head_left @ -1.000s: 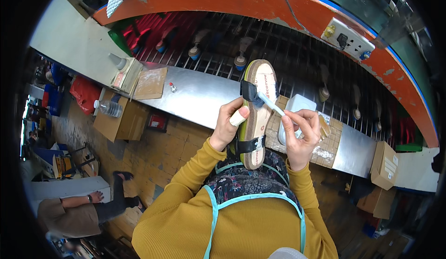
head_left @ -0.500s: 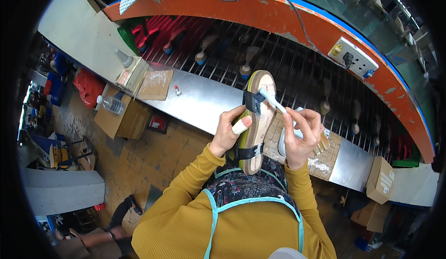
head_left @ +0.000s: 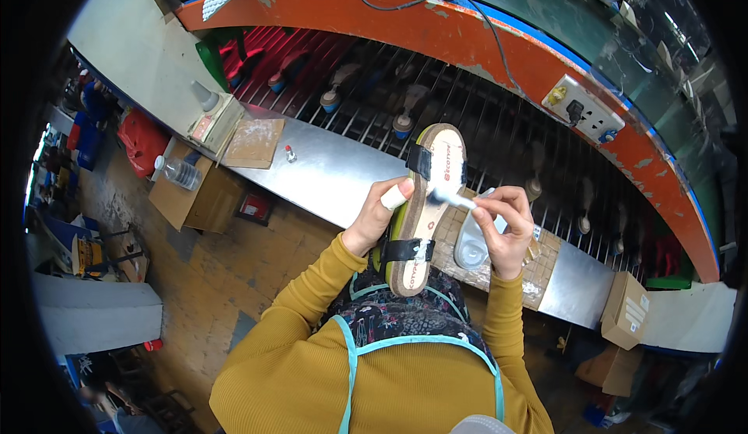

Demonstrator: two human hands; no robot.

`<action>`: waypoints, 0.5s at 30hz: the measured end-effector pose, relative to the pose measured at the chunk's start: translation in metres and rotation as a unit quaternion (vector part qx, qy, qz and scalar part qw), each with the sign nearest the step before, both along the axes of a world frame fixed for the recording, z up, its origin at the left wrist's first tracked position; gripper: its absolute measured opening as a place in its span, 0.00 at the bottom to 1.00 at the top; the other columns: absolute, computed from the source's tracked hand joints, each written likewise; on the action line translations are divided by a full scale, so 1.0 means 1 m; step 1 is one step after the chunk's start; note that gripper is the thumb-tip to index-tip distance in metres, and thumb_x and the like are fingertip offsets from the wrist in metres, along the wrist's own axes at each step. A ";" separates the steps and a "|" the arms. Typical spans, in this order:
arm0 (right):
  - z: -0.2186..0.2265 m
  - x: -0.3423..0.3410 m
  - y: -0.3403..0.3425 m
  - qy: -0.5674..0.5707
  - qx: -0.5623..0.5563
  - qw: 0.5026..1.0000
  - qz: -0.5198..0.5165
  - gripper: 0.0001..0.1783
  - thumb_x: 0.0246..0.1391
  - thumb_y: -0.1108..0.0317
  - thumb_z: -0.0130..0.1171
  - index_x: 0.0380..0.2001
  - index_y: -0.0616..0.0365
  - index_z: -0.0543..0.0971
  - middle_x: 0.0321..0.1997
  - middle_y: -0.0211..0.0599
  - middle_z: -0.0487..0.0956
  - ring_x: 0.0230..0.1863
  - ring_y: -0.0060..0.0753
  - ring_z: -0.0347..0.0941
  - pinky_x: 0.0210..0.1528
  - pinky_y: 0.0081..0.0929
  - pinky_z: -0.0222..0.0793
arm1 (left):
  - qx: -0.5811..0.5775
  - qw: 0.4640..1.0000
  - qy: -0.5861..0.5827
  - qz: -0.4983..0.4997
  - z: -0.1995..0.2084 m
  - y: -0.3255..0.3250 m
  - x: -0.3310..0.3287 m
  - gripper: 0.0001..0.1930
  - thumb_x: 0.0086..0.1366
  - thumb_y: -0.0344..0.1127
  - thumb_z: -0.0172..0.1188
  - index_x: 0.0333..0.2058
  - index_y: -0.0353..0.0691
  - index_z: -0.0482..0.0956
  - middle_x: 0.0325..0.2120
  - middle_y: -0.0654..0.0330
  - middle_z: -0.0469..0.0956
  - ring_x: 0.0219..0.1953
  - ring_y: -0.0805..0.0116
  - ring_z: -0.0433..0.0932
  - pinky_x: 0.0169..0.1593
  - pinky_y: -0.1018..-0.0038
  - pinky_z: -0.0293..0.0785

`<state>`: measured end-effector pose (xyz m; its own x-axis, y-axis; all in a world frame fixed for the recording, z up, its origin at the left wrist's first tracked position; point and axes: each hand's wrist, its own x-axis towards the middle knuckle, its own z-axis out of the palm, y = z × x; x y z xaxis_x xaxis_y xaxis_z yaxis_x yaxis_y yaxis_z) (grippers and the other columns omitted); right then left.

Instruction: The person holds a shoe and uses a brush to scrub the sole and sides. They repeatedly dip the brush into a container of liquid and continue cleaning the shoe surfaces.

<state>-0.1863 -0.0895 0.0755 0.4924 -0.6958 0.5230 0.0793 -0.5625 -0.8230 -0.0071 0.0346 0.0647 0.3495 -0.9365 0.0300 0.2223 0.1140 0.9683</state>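
Your left hand (head_left: 383, 213) clamps the black-strapped sandal (head_left: 430, 213) by its left side, toe pointing away, above the worktop's (head_left: 327, 178) near edge. Your right hand (head_left: 505, 230) pinches a white-handled brush (head_left: 461, 201), tip blurred over the sandal; contact unclear. Pale container (head_left: 471, 239) beside right hand, near-edge side.

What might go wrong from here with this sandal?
The left hand grips the sandal by one edge, with no other support visible, so it might tilt under pressure.

The right hand holds the brush over the insole between two black straps; a stray stroke could catch or smear the lower strap.

The white tub sits close by the right hand, and might get knocked.
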 end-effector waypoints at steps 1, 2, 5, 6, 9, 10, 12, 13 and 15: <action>-0.001 0.001 0.001 0.018 -0.033 0.998 -0.054 0.08 0.45 0.69 0.71 0.32 0.55 0.86 0.31 0.27 0.75 0.26 0.20 0.66 0.39 0.24 0.56 | 0.009 1.000 0.014 -0.001 0.004 -0.001 -0.002 0.34 0.67 0.62 0.45 0.45 0.30 0.77 0.32 0.57 0.80 0.32 0.72 0.79 0.37 0.77 0.75; -0.001 0.002 0.003 0.036 -0.066 0.991 -0.107 0.08 0.45 0.69 0.71 0.32 0.55 0.86 0.31 0.27 0.75 0.26 0.19 0.66 0.39 0.24 0.56 | 0.002 1.000 0.031 0.001 -0.003 -0.004 -0.002 0.33 0.67 0.62 0.45 0.45 0.32 0.76 0.32 0.57 0.80 0.31 0.73 0.79 0.36 0.78 0.75; -0.005 -0.001 0.011 0.059 -0.100 0.982 -0.147 0.09 0.46 0.68 0.71 0.32 0.55 0.86 0.30 0.27 0.75 0.24 0.18 0.64 0.38 0.23 0.54 | -0.014 0.998 0.060 0.011 -0.005 -0.005 -0.006 0.33 0.67 0.62 0.45 0.46 0.32 0.76 0.31 0.58 0.80 0.30 0.74 0.79 0.36 0.78 0.76; -0.004 -0.004 0.015 0.062 -0.086 0.985 -0.133 0.09 0.45 0.68 0.71 0.32 0.55 0.86 0.30 0.27 0.75 0.24 0.18 0.64 0.38 0.23 0.54 | 0.001 0.997 0.076 0.009 -0.003 -0.004 -0.007 0.33 0.68 0.61 0.46 0.46 0.31 0.76 0.33 0.57 0.80 0.32 0.74 0.79 0.37 0.78 0.76; -0.002 -0.005 0.022 0.056 -0.067 0.988 -0.131 0.09 0.45 0.68 0.72 0.32 0.54 0.86 0.30 0.26 0.75 0.22 0.18 0.64 0.39 0.23 0.53 | 0.032 0.994 0.108 0.001 0.003 -0.003 -0.008 0.32 0.69 0.59 0.48 0.46 0.28 0.77 0.36 0.56 0.81 0.36 0.75 0.79 0.40 0.79 0.76; -0.001 -0.003 0.022 0.061 -0.083 0.984 -0.144 0.09 0.45 0.68 0.72 0.32 0.54 0.86 0.30 0.26 0.75 0.22 0.18 0.64 0.40 0.23 0.53 | 0.035 0.993 0.111 -0.003 0.003 -0.003 -0.008 0.31 0.69 0.58 0.49 0.45 0.28 0.77 0.35 0.56 0.80 0.36 0.75 0.79 0.40 0.79 0.75; 0.001 0.000 0.023 0.072 -0.113 0.977 -0.165 0.09 0.44 0.68 0.72 0.31 0.53 0.86 0.31 0.26 0.75 0.22 0.18 0.64 0.40 0.23 0.52 | 0.032 0.993 0.111 0.008 0.001 -0.002 -0.010 0.28 0.69 0.55 0.52 0.45 0.28 0.78 0.35 0.57 0.80 0.35 0.75 0.78 0.40 0.79 0.75; 0.001 0.001 0.022 0.076 -0.128 0.974 -0.172 0.09 0.44 0.68 0.72 0.31 0.53 0.86 0.31 0.26 0.75 0.23 0.19 0.64 0.41 0.24 0.52 | 0.014 0.996 0.093 0.009 -0.002 -0.002 -0.011 0.28 0.69 0.55 0.52 0.45 0.28 0.78 0.35 0.57 0.80 0.35 0.75 0.78 0.40 0.79 0.74; 0.003 0.002 0.022 0.087 -0.159 0.966 -0.184 0.09 0.44 0.68 0.72 0.31 0.53 0.86 0.31 0.26 0.76 0.25 0.20 0.65 0.42 0.24 0.52 | -0.023 0.998 0.058 0.010 -0.008 -0.001 -0.012 0.29 0.69 0.55 0.52 0.45 0.28 0.78 0.34 0.57 0.80 0.35 0.75 0.78 0.41 0.79 0.74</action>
<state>-0.1845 -0.0675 0.0783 0.3422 -0.6575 0.6712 -0.2976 -0.7534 -0.5863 -0.0186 0.0337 0.0569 0.3713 -0.9280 0.0309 0.3295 0.1628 0.9300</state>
